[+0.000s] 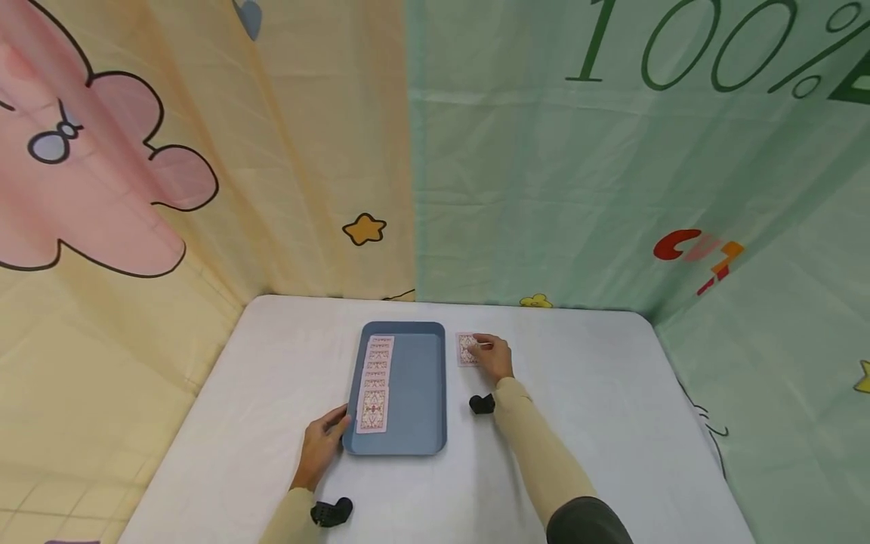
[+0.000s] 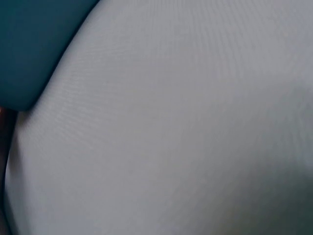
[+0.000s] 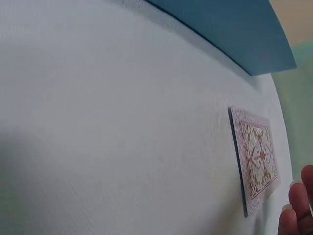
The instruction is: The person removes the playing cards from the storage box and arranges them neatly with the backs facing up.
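Note:
A blue-grey tray (image 1: pixel 416 393) lies on the table. Along its left side runs a column of several overlapping playing cards (image 1: pixel 374 410), patterned backs up. My left hand (image 1: pixel 321 447) grips the tray's lower left edge, thumb at the rim; in the left wrist view only a corner of the tray (image 2: pixel 36 44) shows. To the right of the tray, a playing card (image 3: pixel 257 156) lies back up on the cloth, its back printed in red and cream. Over its right side is my right hand (image 1: pixel 495 355), fingertips (image 3: pixel 298 196) beside the card in the right wrist view.
White cloth covers the table (image 1: pixel 578 423). Curtains (image 1: pixel 530 189) with printed figures hang behind it and at both sides. A black wrist device (image 1: pixel 331 512) sits by the left sleeve, another black device (image 1: pixel 482 404) by the right sleeve.

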Tool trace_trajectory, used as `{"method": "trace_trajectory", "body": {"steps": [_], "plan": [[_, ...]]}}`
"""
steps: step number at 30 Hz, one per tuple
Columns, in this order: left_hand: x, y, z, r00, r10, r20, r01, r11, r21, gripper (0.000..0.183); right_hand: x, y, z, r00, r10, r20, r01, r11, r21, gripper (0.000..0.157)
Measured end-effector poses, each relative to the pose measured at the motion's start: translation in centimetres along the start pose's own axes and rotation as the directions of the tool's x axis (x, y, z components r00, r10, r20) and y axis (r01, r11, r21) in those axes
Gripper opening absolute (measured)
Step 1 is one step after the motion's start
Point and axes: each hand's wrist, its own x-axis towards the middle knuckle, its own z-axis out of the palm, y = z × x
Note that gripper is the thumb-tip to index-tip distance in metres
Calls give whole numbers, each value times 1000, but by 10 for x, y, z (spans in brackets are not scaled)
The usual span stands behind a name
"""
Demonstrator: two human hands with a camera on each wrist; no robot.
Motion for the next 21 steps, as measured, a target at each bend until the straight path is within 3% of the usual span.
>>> {"method": "trace_trajectory", "body": {"steps": [10, 21], "plan": [[3, 0, 0, 1000, 0, 7, 0, 1000, 14, 43, -26, -20, 10, 997, -71, 35, 67, 993, 100, 33], [2, -1, -1, 1000, -16, 1, 16, 1000, 9, 42, -53, -45, 32, 963, -239, 122, 229, 969, 94, 33]]}}
